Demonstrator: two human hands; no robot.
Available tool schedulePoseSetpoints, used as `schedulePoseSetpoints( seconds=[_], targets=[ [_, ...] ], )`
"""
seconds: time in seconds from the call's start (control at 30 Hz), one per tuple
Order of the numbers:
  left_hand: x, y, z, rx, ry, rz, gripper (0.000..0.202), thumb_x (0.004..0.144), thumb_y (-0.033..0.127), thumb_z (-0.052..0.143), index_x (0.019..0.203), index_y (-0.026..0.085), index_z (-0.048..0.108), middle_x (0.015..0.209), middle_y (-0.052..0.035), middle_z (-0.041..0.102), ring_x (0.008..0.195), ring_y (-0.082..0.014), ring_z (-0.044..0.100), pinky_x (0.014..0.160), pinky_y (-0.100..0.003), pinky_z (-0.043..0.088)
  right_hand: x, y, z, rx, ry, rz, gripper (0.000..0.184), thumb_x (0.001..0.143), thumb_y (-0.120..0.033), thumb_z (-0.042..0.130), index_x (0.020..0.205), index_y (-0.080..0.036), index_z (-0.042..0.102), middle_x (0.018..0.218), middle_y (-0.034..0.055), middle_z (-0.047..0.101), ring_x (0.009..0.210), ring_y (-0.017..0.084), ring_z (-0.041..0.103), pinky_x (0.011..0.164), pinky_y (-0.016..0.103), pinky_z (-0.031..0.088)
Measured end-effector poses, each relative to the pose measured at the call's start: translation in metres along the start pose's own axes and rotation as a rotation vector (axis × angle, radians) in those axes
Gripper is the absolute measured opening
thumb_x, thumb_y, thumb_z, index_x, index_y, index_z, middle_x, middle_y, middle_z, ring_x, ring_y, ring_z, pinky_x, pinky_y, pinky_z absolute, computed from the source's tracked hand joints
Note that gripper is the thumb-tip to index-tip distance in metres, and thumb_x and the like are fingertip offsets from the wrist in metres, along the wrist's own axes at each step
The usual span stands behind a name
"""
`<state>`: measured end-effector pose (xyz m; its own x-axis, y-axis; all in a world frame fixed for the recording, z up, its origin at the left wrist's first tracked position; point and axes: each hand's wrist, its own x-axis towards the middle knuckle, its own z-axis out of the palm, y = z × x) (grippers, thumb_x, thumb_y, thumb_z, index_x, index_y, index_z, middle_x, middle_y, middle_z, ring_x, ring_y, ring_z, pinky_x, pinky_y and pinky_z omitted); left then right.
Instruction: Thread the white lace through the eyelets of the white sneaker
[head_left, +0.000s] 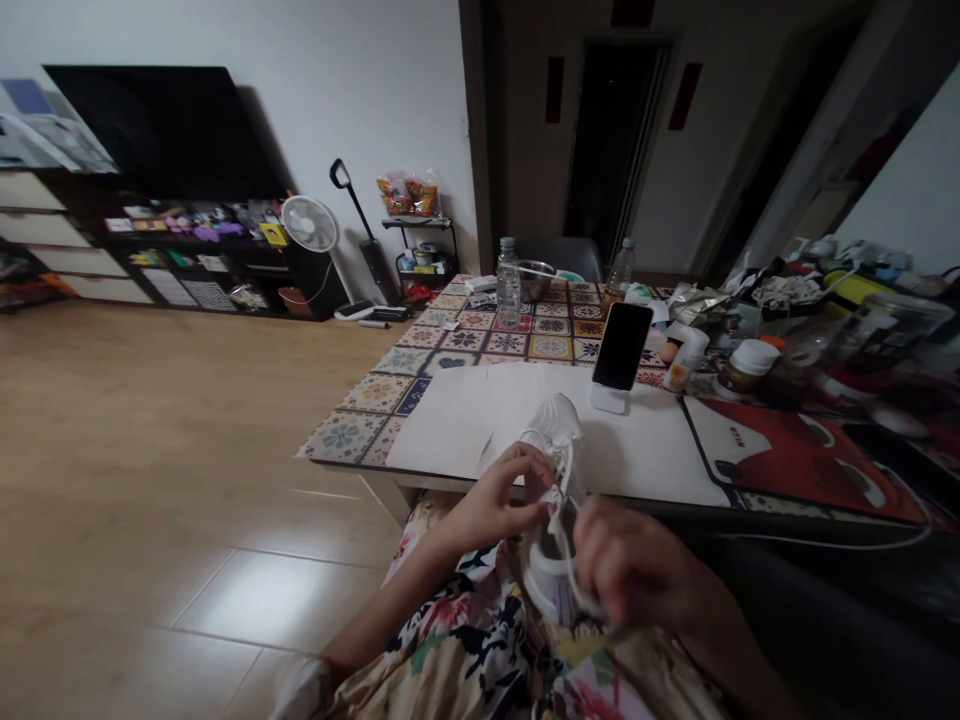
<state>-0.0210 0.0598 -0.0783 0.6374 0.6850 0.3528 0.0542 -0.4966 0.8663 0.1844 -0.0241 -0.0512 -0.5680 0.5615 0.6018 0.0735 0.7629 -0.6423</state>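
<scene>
A white lace-up shoe [556, 420] rests across the table's front edge and my lap, its toe pointing away and its heel towards me. At the shoe's left side is my left hand [506, 500], thumb and fingertips pinched on the white shoelace [568, 465] near the upper eyelets. My right hand [630, 560] is curled at the shoe's right and smeared by motion. A length of lace runs down from the eyelets to its fingers, which appear closed on it; the exact grip is blurred.
White paper [457, 420] covers part of the patterned table [352, 435]. A phone on a stand [622, 345] faces me beyond the shoe. Plastic bottle [508, 285], metal bowl [534, 285], jar [750, 365] and red-and-white board [795, 455] stand or lie around. A cable [840, 543] hangs at right.
</scene>
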Motion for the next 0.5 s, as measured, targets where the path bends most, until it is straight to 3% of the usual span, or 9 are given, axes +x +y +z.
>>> schedulePoseSetpoints(
  seconds=[0.07, 0.13, 0.2, 0.27, 0.33, 0.5],
  targets=[
    [0.001, 0.002, 0.001, -0.004, 0.006, -0.005, 0.012, 0.078, 0.026, 0.07, 0.084, 0.016, 0.064, 0.1, -0.0075, 0.058, 0.1, -0.0223, 0.055, 0.092, -0.033, 0.043, -0.005, -0.006, -0.005, 0.253, -0.082, -0.081, 0.037, 0.097, -0.05, 0.049, 0.07, -0.026, 0.055, 0.066, -0.0029, 0.064, 0.065, 0.015, 0.063, 0.069, 0.029, 0.052],
    [0.001, 0.003, 0.003, -0.016, 0.011, -0.015, 0.015, 0.078, 0.029, 0.071, 0.082, 0.016, 0.064, 0.099, -0.0075, 0.058, 0.099, -0.0224, 0.055, 0.092, -0.033, 0.044, -0.008, -0.004, -0.011, 0.283, -0.006, 0.009, 0.039, 0.097, -0.053, 0.048, 0.072, -0.025, 0.059, 0.068, -0.0014, 0.065, 0.066, 0.016, 0.063, 0.066, 0.029, 0.053],
    [0.001, 0.004, 0.004, -0.034, -0.002, -0.027, 0.019, 0.078, 0.034, 0.071, 0.081, 0.016, 0.064, 0.1, -0.0079, 0.057, 0.098, -0.0225, 0.055, 0.091, -0.033, 0.044, -0.008, 0.004, -0.016, 0.117, 0.12, 0.2, 0.036, 0.099, -0.048, 0.046, 0.079, -0.023, 0.063, 0.076, 0.0018, 0.065, 0.072, 0.017, 0.064, 0.068, 0.03, 0.052],
    [0.0, 0.004, 0.006, -0.071, -0.027, -0.035, 0.025, 0.079, 0.04, 0.071, 0.079, 0.016, 0.064, 0.102, -0.0092, 0.056, 0.1, -0.0232, 0.055, 0.091, -0.033, 0.044, -0.005, 0.014, -0.017, -0.091, 0.142, 0.305, 0.023, 0.098, -0.038, 0.051, 0.09, -0.022, 0.066, 0.086, 0.0042, 0.066, 0.081, 0.018, 0.064, 0.074, 0.03, 0.052],
    [-0.001, 0.004, 0.006, -0.125, -0.064, -0.041, 0.03, 0.081, 0.045, 0.07, 0.077, 0.016, 0.066, 0.106, -0.0103, 0.055, 0.103, -0.0239, 0.054, 0.092, -0.033, 0.044, -0.001, 0.021, -0.015, -0.217, 0.09, 0.296, 0.012, 0.095, -0.028, 0.057, 0.099, -0.021, 0.066, 0.094, 0.0057, 0.067, 0.09, 0.019, 0.065, 0.08, 0.03, 0.053],
    [-0.002, 0.003, 0.002, -0.331, -0.106, -0.043, 0.035, 0.078, 0.052, 0.072, 0.075, 0.017, 0.072, 0.104, -0.0082, 0.055, 0.1, -0.0216, 0.054, 0.091, -0.033, 0.042, 0.003, 0.026, -0.007, -0.308, 0.065, 0.252, 0.015, 0.095, -0.018, 0.056, 0.106, -0.022, 0.064, 0.103, 0.007, 0.065, 0.097, 0.019, 0.064, 0.084, 0.031, 0.053]
  ],
)
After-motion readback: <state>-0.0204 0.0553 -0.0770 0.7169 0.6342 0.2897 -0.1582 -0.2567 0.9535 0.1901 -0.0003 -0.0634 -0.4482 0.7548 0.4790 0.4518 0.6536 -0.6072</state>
